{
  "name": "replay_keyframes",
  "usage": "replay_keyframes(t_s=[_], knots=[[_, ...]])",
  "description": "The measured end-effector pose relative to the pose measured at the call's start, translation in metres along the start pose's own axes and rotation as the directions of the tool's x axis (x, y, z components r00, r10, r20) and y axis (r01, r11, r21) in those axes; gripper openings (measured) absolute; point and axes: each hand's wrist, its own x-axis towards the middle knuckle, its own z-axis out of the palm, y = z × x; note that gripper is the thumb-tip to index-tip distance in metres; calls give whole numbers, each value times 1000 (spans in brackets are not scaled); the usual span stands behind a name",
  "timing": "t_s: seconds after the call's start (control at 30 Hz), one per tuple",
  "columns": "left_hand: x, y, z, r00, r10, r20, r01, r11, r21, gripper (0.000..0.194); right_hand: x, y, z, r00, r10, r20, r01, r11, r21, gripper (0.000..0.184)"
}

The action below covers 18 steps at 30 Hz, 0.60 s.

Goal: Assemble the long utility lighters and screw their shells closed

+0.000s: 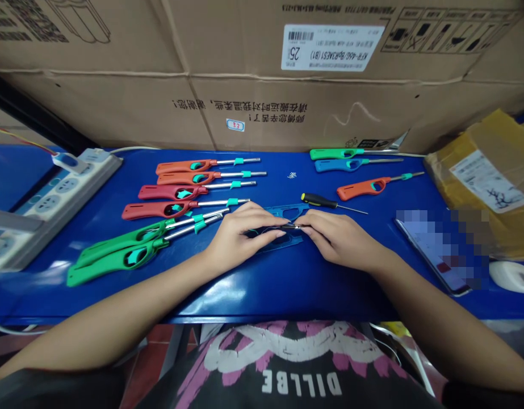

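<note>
Over the middle of a glossy blue tabletop point(262, 295), the left hand point(244, 230) and right hand point(340, 236) meet tip to tip, each pinching a slender dark part with a shiny end point(292, 226) between thumb and bent fingers, the left hand arched more loosely, the right curled tighter. Two-sided support probably steadies so thin a piece; it is too small here to say exactly what it is. Two flat blue plastic casing pieces point(294, 212) lie just under and beyond the fingers, likely kept there to be close at hand, though the nearer one blends into the tabletop. A screwdriver with a black-and-yellow handle point(319, 200) rests just past the right hand, presumably for an easy grab. Orange, red and green long-necked plastic lighters point(168, 192) lie at the left, metal tubes pointing right, while a smaller group of green, blue and orange lighters point(361, 188) lies at the far right; this sideways placing seemingly leaves the middle for handwork.
</note>
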Motion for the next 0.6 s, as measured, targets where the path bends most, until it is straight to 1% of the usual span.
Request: replay_keyframes(t_s=[0.1, 0.23, 0.37, 0.47, 0.53, 0.6], knots=[[0, 0, 0, 1000, 21, -3, -21, 1000, -6, 15, 0, -1, 1, 1000, 6, 26, -7, 999, 41, 26], [0, 0, 0, 999, 27, -24, -26, 999, 19, 14, 0, -2, 2, 999, 10, 31, -13, 996, 93, 25], [0, 0, 0, 997, 51, -65, -49, 998, 45, 14, -1, -4, 3, 1000, 26, -11, -24, 990, 139, 23], [0, 0, 0, 995, 64, -78, -59, 996, 66, 12, -1, -5, 4, 998, 45, -45, -36, 983, 177, 16], [0, 1, 0, 995, 69, -68, -64, 995, 77, 11, -1, -4, 6, 997, 28, -68, -15, 984, 179, 13], [-1, 1, 1, 996, 72, -55, -67, 994, 88, 11, -2, -3, 7, 996, -5, -86, 20, 986, 168, 14]])
